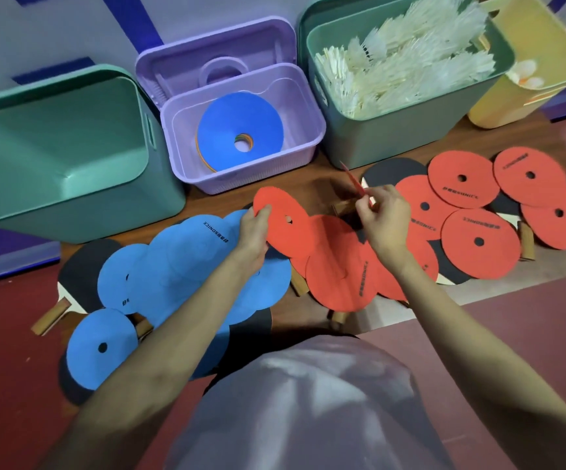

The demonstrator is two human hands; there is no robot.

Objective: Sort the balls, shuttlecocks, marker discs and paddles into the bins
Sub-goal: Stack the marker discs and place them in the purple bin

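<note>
An empty green bin (61, 147) stands far left, then a purple bin (240, 184) holding a blue marker disc (237, 122). On the floor, blue discs (186, 266) overlie black paddles (81, 266). The left hand (254, 228) grips a red disc (285, 222) by its edge; the right hand (381, 218) pinches another red disc (352, 179), seen edge-on. Further right, shuttlecocks (407, 59) fill a second green bin (393, 137), and balls (525, 72) lie in the yellow bin (498, 110).
</note>
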